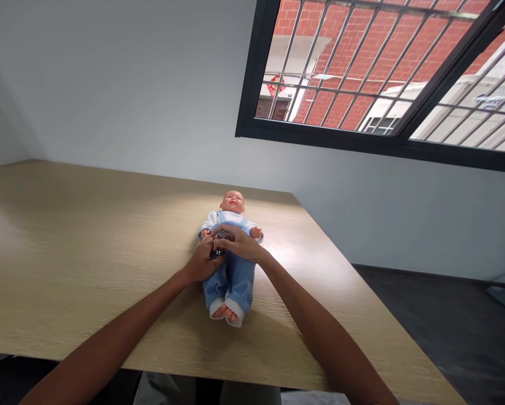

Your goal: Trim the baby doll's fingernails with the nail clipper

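A baby doll (240, 281) in a white top and blue overalls lies on its back on the table, head away from me and bare feet towards me. Over its belly my two hands meet around a small shiny metal object with dark parts (220, 250). Fingers and thumb of my right hand (240, 243) curl about it from above and the right. My left hand (201, 261) is closed at its lower left side, fingertips close to the doll's hand (205, 232). My fingers hide much of the object, so its exact kind is unclear.
The light wood table (87, 253) reaches to the wall, with its right edge slanting down beside my right arm. A dark-framed window (320, 135) with metal bars is above. Dark floor (425, 315) shows at the right. My legs (247, 394) are under the front edge.
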Available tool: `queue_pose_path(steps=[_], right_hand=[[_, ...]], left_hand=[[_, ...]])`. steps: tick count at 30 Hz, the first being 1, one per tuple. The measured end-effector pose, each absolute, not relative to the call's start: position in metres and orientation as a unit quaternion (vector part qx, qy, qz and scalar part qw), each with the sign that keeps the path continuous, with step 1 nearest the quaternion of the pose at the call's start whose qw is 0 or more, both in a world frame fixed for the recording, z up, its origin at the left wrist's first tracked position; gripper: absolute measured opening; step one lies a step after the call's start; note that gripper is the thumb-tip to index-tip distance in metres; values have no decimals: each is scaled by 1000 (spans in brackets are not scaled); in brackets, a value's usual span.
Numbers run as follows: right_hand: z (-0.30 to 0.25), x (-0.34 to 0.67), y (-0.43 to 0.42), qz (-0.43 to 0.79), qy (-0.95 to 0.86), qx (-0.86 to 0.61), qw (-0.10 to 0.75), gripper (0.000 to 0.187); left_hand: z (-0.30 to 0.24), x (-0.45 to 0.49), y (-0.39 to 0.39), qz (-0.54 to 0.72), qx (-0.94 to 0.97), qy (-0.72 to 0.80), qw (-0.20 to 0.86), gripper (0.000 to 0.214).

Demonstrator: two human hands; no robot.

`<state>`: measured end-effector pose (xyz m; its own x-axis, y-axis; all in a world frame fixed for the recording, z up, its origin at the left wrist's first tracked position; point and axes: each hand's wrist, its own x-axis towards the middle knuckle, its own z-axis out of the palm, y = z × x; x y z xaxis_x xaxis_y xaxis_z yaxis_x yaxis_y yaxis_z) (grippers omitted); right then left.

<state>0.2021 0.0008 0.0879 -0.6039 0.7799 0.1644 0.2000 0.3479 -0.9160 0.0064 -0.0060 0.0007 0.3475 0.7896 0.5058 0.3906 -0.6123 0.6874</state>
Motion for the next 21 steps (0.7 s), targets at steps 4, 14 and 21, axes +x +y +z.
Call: queue_pose_path(steps=[4, 14, 21], right_hand=[[90, 201, 0, 479, -760, -313, 309, 44], [87, 202, 2, 471, -766, -314, 304, 40], [88, 202, 1, 486, -759, -306, 307, 45]], left_hand=[[3, 7, -7, 427, 788, 377, 232, 20], [-1, 7, -5, 432, 787, 370, 239, 26], [-2, 6, -5, 432, 785, 374, 240, 27]])
